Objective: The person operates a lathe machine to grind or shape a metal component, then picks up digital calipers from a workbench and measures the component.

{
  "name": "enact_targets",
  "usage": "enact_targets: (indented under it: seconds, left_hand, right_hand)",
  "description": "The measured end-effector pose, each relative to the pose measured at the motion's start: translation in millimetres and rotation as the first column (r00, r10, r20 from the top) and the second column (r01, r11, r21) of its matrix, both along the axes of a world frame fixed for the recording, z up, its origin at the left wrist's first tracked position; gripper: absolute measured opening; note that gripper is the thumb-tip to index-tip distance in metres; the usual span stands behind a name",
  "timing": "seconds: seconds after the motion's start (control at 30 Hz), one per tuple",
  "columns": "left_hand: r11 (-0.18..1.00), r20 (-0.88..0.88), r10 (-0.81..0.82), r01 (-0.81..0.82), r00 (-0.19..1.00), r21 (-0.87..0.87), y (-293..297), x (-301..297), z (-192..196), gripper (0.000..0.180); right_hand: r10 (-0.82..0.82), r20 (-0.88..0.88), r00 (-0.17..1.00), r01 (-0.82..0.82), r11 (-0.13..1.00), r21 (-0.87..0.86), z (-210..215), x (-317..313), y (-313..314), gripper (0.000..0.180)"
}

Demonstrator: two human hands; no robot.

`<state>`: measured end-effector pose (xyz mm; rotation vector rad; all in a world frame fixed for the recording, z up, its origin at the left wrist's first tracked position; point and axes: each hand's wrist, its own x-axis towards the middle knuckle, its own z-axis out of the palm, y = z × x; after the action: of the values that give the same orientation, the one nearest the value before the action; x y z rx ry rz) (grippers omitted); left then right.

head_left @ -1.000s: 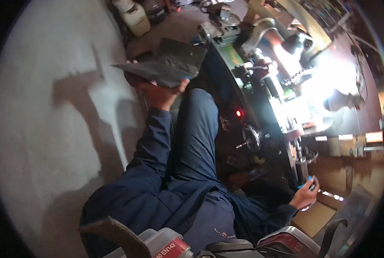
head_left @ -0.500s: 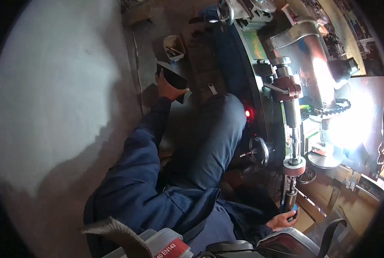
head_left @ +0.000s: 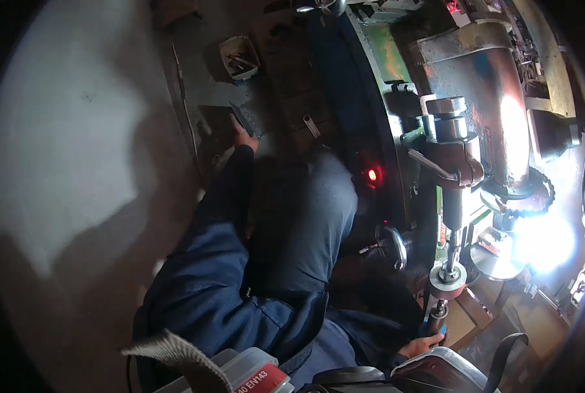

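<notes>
My left hand [head_left: 244, 139] is stretched out low to the left, closed on a dark flat plate [head_left: 241, 118] that shows almost edge-on. At the lower right, my right hand [head_left: 422, 346] is wrapped round a metal cylinder [head_left: 438, 314] with a blue part by the fingers. The cylinder lines up with a shaft carrying a reddish round wheel [head_left: 447, 281] with a pale face. Above the wheel, the shaft runs into a clamp [head_left: 459, 160] with a lever on the machine. My right forearm is mostly hidden by the gear at the lower edge.
A white bin [head_left: 239, 59] with tools stands on the floor ahead. Beside my knee lies a wrench [head_left: 312, 126]. A handwheel [head_left: 392, 247] and a lit red lamp [head_left: 371, 175] are on the machine's near side. A thick cylindrical housing [head_left: 476, 98] and a glaring light fill the right.
The dark plate has turned from its broad face to nearly edge-on in my left hand. My view has shifted, so the machine appears larger. The right hand stays on the cylinder.
</notes>
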<state>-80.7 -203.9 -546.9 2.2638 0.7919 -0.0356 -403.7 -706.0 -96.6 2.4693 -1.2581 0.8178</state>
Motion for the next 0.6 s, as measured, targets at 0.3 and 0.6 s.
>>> enact_targets:
  seconds: [0.3,0.6]
  left_hand:
    - [0.988,-0.283,0.151,-0.153,0.947,0.014,67.3,47.4,-26.8,0.116]
    - [0.752,-0.109,-0.018,-0.058,0.994,-0.657,-33.3,-22.0,189.3,0.079]
  right_hand:
    - [0.159,0.015,0.987,-0.16,0.985,0.059,7.3,-14.2,-3.6,0.033]
    - [0.006,0.435,0.901,-0.024,0.999,0.035,63.4,-89.8,7.4,0.056]
